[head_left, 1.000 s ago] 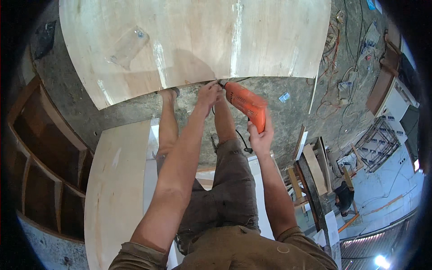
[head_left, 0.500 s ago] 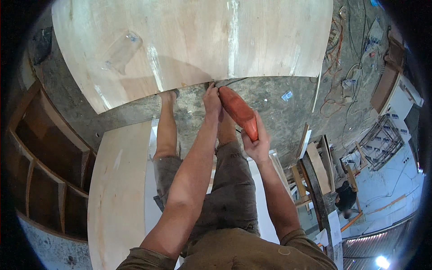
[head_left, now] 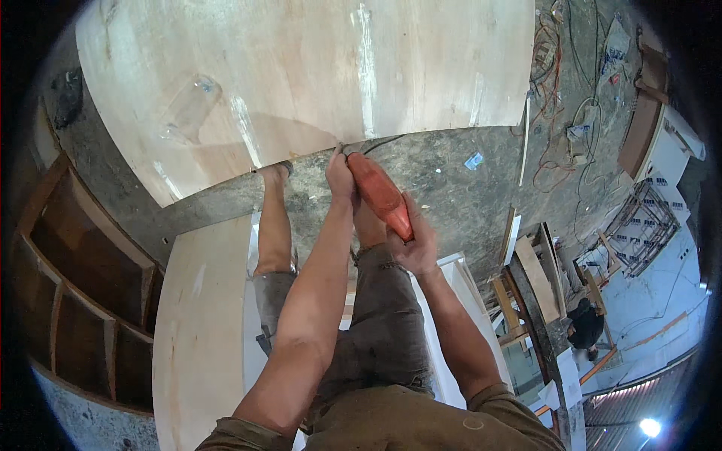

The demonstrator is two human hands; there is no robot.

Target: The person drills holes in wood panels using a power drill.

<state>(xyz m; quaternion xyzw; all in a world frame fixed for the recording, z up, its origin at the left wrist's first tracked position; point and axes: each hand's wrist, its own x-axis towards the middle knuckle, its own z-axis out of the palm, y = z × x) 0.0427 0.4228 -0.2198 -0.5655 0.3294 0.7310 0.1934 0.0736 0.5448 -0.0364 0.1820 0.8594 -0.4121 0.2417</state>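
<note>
Orange-red elongated power drill (head_left: 378,194), just off centre toward one o'clock! Right hand (head_left: 417,246) curls fingers round its handle; left hand (head_left: 341,177) meets its nose, near the pale, broad plywood panel (head_left: 301,68), finger-pinch unclear.

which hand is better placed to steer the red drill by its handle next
Probably the right hand: it grips the handle end of the red drill. The left hand is up at the tool's front end, near the edge of the plywood panel.

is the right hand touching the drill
Touching: the head view shows the right hand gripping the drill at its near end.
</note>
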